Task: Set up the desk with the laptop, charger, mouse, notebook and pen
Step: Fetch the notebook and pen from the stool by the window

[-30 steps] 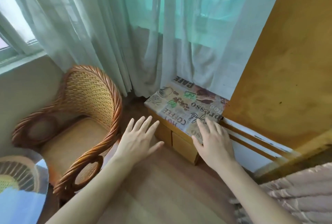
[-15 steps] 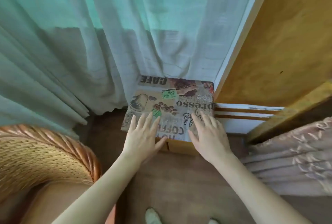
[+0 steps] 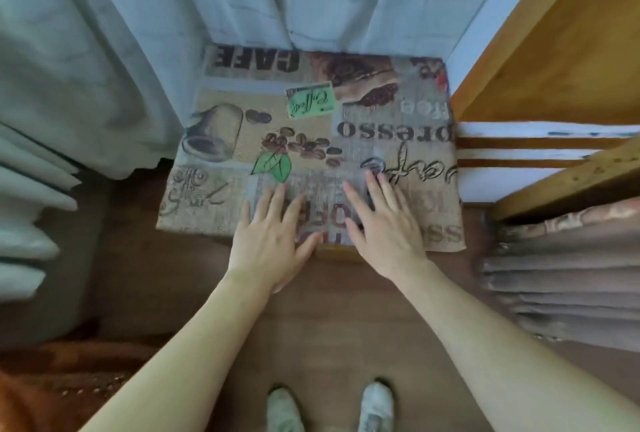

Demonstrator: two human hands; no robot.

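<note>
Desk (image 3: 311, 140), low and cloth-covered, sits centre frame below the curtain (image 3: 104, 50); left hand (image 3: 273, 241) and right hand (image 3: 384, 227) hover spread-fingered over its near edge. Looks rigid, cloth likely slippery; grip the wooden edge beneath.

A room in a home. Sheer curtains (image 3: 145, 33) hang to the wooden floor (image 3: 332, 320). A small table (image 3: 337, 253) wears a coffee-print cloth (image 3: 311, 126).

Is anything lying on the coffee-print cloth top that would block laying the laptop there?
Nothing visible does. Only the left hand and right hand lie open on the coffee-print cloth; no laptop is in view.
</note>
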